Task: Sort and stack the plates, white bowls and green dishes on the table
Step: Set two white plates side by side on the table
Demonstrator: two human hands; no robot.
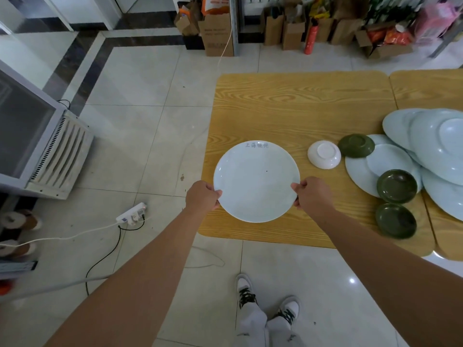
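Pale floor tiles run under the wooden counter (300,101). The left hand (203,195) and right hand (312,194) each pinch one side of a big pale plate (255,181) at the counter's near left part. It looks hard, smooth, slippery and easy to break, so holding both sides of the rim seems safest. I count three green dishes (395,221), one upside-down white bowl (324,154), and at least five plates in a heap of plates (441,146) on the right.

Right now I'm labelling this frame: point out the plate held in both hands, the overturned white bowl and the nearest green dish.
held plate (256,181): head view, centre of its face.
white bowl (325,152): head view, its upturned base.
nearest green dish (395,221): head view, its centre.
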